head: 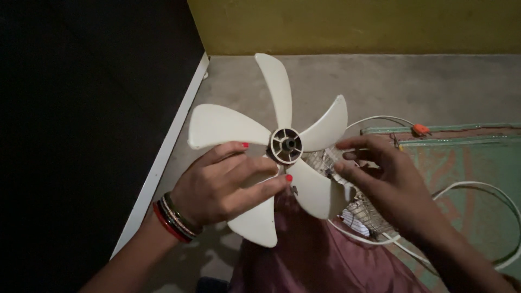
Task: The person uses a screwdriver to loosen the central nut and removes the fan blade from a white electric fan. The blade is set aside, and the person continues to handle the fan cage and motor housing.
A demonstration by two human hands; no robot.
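Scene: A person is sitting on a concrete floor (pixel 434 81) in dim light, looking down at a cream five-blade fan blade (pixel 277 149) held above the lap.
Left hand: The left hand (pixel 228 184) is gripping the fan blade from the near left, fingers curled over two blades beside the hub (pixel 286 145), thumb hidden behind. Red and dark bangles (pixel 173 220) are ringing the wrist.
Right hand: The right hand (pixel 388 182) is hovering at the blade's right side, fingers half spread and closing on nothing that can be seen; whether the fingertips are touching the blade edge cannot be told.
Fan blade: It is facing the camera, hub hollow and ribbed, centre of frame, clear of the floor.
Underneath: A wire fan guard (pixel 358 217) is lying just behind the right hand, partly hidden.
Right side: A white cable (pixel 477 187) is looping over a green mat (pixel 467 163), with a small orange piece (pixel 419 129) at the far end.
Near: Maroon cloth (pixel 315 255) is covering the lap.
Left: A white ledge (pixel 163 157) is bordering a dark area.
Risk: With only one hand holding, the thin plastic blade could be flexing and slipping; a drop onto the guard or the hard floor might be cracking a tip.
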